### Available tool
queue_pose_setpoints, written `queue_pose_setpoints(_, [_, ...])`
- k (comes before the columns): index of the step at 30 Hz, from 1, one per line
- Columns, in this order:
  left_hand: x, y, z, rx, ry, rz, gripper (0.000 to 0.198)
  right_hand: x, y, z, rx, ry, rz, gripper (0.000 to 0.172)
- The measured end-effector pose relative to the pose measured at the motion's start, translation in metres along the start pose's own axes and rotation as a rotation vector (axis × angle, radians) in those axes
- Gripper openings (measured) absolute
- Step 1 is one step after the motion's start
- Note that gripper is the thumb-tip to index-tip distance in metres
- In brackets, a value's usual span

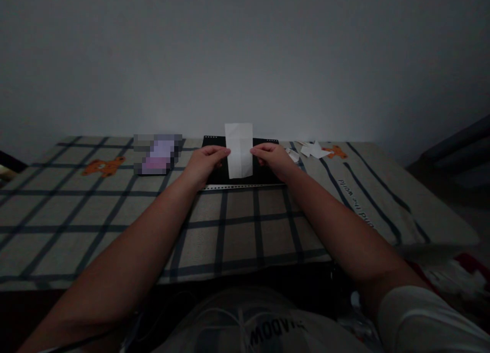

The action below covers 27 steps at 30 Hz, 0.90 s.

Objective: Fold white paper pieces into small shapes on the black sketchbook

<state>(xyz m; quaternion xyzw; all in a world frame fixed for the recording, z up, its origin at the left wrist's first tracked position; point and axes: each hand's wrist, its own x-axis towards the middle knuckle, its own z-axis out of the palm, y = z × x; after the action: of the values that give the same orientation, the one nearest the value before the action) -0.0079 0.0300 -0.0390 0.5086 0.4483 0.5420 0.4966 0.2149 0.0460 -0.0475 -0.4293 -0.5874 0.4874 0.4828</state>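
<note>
A creased white sheet of paper (240,151) is held up between my two hands, its long side upright. My left hand (205,161) pinches its left edge between thumb and fingers. On the opposite edge, my right hand (272,158) grips the paper the same way. Fold lines run down and across the sheet. Behind and below it lies a black mat or notebook cover (214,177) with a row of holes along its edges; the paper and my hands hide part of it.
A phone-like device with a blurred screen (158,154) lies to the left. White paper scraps (316,149) lie to the right. A checked cloth (184,205) with orange bear prints covers the table, which meets a grey wall (245,56) at the back.
</note>
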Motion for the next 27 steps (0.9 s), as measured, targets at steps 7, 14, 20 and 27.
queue_pose_setpoints(7, [-0.004, 0.005, 0.001, 0.106, 0.016, 0.062, 0.026, -0.005, -0.011, 0.007, 0.088, -0.043, 0.044, 0.024])
queue_pose_setpoints(14, [-0.006, 0.005, 0.003, 0.088, 0.026, 0.086, 0.027, -0.004, -0.007, 0.006, 0.111, -0.004, 0.04, 0.02])
queue_pose_setpoints(20, [-0.002, 0.001, 0.005, 0.063, 0.023, 0.038, 0.027, -0.002, -0.005, 0.011, 0.151, 0.014, 0.035, 0.026])
queue_pose_setpoints(27, [-0.003, 0.005, 0.006, -0.018, -0.032, -0.141, 0.04, -0.005, -0.007, 0.011, 0.099, -0.014, 0.051, 0.027])
